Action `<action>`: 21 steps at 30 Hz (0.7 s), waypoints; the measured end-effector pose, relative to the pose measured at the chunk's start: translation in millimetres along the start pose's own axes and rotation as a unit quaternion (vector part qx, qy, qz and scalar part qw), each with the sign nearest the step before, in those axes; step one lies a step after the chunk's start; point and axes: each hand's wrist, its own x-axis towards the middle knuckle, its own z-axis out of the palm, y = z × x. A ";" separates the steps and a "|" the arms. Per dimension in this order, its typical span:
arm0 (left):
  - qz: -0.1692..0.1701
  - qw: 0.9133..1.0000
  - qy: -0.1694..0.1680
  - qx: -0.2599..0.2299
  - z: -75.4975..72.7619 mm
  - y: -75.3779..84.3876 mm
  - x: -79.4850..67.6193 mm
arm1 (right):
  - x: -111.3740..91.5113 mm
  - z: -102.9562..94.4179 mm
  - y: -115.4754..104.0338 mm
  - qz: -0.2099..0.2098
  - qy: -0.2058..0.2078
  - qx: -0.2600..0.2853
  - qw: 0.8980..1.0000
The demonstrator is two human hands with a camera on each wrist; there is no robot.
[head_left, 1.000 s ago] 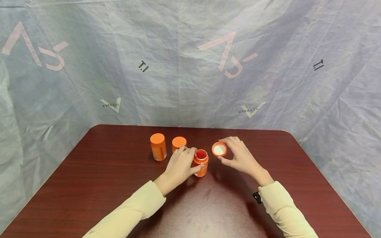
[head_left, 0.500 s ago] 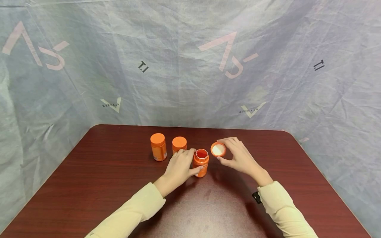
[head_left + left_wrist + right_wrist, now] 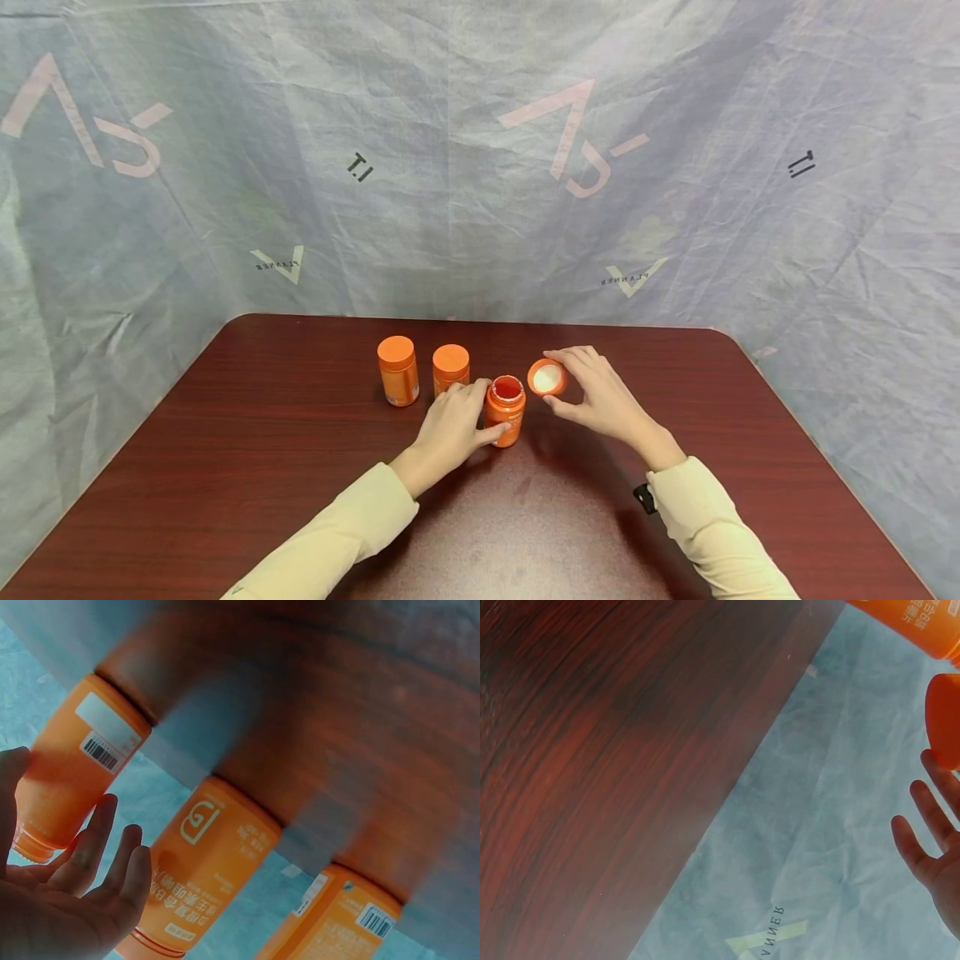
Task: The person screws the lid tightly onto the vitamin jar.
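Note:
An uncapped orange bottle (image 3: 506,408) stands upright on the table, its red inside showing through the mouth. My left hand (image 3: 450,427) grips it from the left, thumb across the front and fingers behind. In the left wrist view the bottle (image 3: 79,761) shows a barcode label between thumb and fingers. My right hand (image 3: 600,398) pinches an orange lid (image 3: 547,378) by its edge, just right of the bottle's mouth. The lid is tilted, its white inside facing the head camera. In the right wrist view the lid (image 3: 943,720) is at the fingertips.
Two capped orange bottles stand to the left: one bottle (image 3: 398,372) farther out, and another bottle (image 3: 452,367) partly behind my left hand. The dark red wooden table (image 3: 262,433) ends at a grey fabric backdrop (image 3: 450,167).
My right hand has moved the lid slightly left, nearer the open bottle. The left hand and its bottle have stayed nearly still.

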 end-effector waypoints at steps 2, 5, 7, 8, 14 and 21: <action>0.000 1.000 -0.003 -0.006 1.8 -1.1 -0.1 | 0.5 0.1 -0.6 0.001 0.000 0.002 1.000; -0.001 1.000 -0.007 -0.012 4.0 -2.4 -0.3 | 1.0 0.4 -1.3 -0.001 -0.001 0.004 1.000; -0.004 1.000 -0.010 -0.015 5.3 -3.1 -0.3 | 1.3 0.4 -1.6 -0.002 -0.002 0.003 1.000; -0.006 1.000 -0.011 -0.016 5.8 -3.2 -0.2 | 1.4 0.5 -1.8 -0.003 -0.003 0.003 1.000; -0.007 1.000 -0.014 -0.016 8.2 -4.3 -0.4 | 2.6 -0.1 -3.8 -0.008 -0.003 0.002 1.000; -0.008 1.000 -0.019 -0.015 9.7 -5.2 -1.5 | 3.0 0.1 -4.5 -0.010 -0.006 0.008 1.000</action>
